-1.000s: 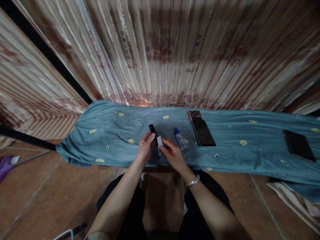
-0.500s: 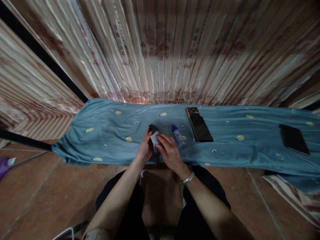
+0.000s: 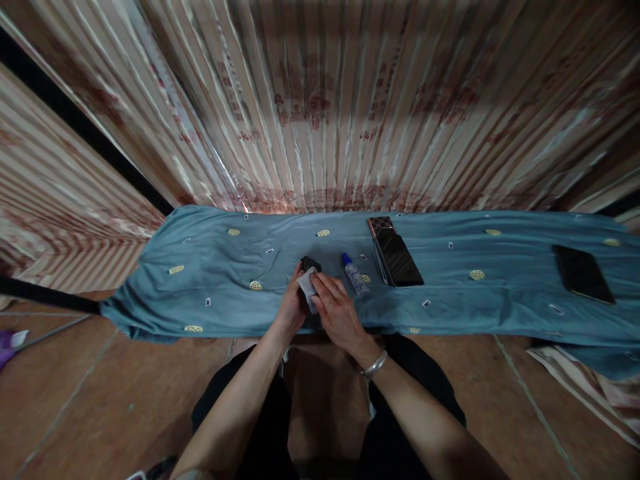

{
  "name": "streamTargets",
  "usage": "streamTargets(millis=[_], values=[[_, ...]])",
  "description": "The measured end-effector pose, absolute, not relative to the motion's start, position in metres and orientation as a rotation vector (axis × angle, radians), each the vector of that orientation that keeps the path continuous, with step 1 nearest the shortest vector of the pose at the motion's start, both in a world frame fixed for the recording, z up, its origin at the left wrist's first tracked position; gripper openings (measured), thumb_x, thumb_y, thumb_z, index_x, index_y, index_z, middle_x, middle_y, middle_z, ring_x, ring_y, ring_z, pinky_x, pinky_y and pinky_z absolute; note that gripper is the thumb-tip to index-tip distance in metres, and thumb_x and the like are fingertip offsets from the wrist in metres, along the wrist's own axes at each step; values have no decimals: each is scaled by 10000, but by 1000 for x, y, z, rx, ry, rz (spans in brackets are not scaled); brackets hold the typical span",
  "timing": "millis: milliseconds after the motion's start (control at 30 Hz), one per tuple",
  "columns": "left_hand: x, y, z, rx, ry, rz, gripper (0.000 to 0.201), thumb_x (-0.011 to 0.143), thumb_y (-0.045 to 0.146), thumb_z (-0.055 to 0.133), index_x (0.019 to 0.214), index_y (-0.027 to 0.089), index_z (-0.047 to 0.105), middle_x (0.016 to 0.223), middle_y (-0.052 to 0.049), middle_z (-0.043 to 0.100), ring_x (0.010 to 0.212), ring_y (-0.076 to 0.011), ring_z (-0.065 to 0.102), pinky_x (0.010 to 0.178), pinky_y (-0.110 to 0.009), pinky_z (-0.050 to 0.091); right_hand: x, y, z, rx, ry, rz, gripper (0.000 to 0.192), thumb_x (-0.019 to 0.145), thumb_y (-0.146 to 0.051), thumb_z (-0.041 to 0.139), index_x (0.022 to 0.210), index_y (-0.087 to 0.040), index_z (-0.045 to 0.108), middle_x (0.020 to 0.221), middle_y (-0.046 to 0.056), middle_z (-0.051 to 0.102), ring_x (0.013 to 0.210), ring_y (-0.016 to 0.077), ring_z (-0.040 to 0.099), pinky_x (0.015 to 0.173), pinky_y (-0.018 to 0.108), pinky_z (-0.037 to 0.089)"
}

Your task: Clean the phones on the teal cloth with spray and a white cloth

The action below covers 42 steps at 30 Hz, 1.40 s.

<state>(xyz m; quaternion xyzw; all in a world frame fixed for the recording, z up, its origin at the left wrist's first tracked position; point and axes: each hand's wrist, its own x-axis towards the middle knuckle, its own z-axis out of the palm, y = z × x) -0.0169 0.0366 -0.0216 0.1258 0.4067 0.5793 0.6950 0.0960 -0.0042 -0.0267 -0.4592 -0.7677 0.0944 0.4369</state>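
Device (image 3: 311, 262) in left hand (image 3: 291, 304), pale cloth (image 3: 306, 283) atop, under right hand (image 3: 341, 312)

I see white wipe (image 3: 305, 285) matt, soft — cloth or paper, can't tell; bottle (image 3: 355, 277) looks plastic; phone screen (image 3: 400, 259) smooth, glossy; bracelet (image 3: 375, 365) shiny metal — blue sheet (image 3: 230, 280) creased cloth

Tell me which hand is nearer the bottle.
Right. The right hand, holding the cloth, is just to the left of and below the bottle in view; the left hand, holding the black device, is farther left.
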Motion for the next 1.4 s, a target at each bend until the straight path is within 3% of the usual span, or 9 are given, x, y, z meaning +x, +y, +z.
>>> streamTargets(millis=[100, 267, 433, 533, 667, 833, 1100, 1400], values=[[-15, 32, -20, 295, 939, 1269, 482, 831, 228, 574, 1312, 203, 573, 984, -18, 726, 860, -142, 657, 880, -272, 480, 99, -2, -27, -1155, -1921, 300, 460, 1015, -309, 328, 1419, -144, 474, 1390, 153, 554, 1298, 247, 483, 1084, 472, 431], [-10, 21, -15, 513, 814, 1212, 475, 741, 271, 705, 1209, 212, 652, 1215, -53, 680, 1191, -218, 574, 1041, -325, 411, 108, 15, -29, -1249, -1860, 359, 484, 1016, -321, 284, 1419, -129, 469, 1412, 163, 537, 1329, 245, 471, 1115, 500, 387], [-8, 19, -14, 517, 785, 1192, 471, 727, 308, 727, 1186, 222, 658, 1274, -54, 655, 1240, -237, 547, 1067, -353, 397, 108, 20, -30, -1273, -1827, 366, 493, 1011, -314, 291, 1439, -125, 446, 1428, 167, 522, 1355, 256, 444, 1129, 515, 368], [-12, 23, -16, 479, 799, 1218, 474, 727, 274, 726, 1190, 218, 644, 1238, -47, 673, 1167, -209, 591, 1020, -320, 433, 104, 14, -28, -1200, -1843, 383, 486, 1012, -302, 294, 1437, -126, 451, 1440, 166, 511, 1364, 245, 435, 1138, 491, 371], [-19, 29, -16, 407, 890, 1264, 552, 739, 190, 696, 1273, 236, 566, 1048, -6, 722, 905, -131, 656, 856, -245, 486, 99, 4, -26, -1103, -1859, 441, 461, 1011, -277, 313, 1444, -188, 446, 1420, 133, 536, 1345, 221, 459, 1124, 473, 399], [-23, 36, -13, 402, 911, 1332, 677, 687, 120, 687, 1324, 225, 483, 801, 47, 688, 659, -76, 602, 678, -186, 450, 96, -5, -26, -1072, -1822, 463, 430, 1007, -281, 356, 1407, -202, 493, 1372, 128, 580, 1308, 215, 499, 1109, 454, 420], [-15, 30, -21, 643, 951, 1319, 601, 709, 227, 714, 1268, 293, 504, 790, 59, 653, 679, -110, 583, 691, -222, 423, 96, 3, -35, -1235, -1686, 498, 364, 963, -283, 445, 1281, -199, 600, 1246, 123, 663, 1174, 233, 609, 1028, 419, 490], [-9, 28, -26, 727, 951, 1351, 515, 756, 276, 701, 1240, 262, 525, 826, 33, 648, 732, -120, 587, 728, -223, 431, 95, 14, -40, -1292, -1617, 511, 353, 958, -333, 463, 1233, -186, 629, 1217, 121, 679, 1138, 233, 626, 1004, 403, 496]])
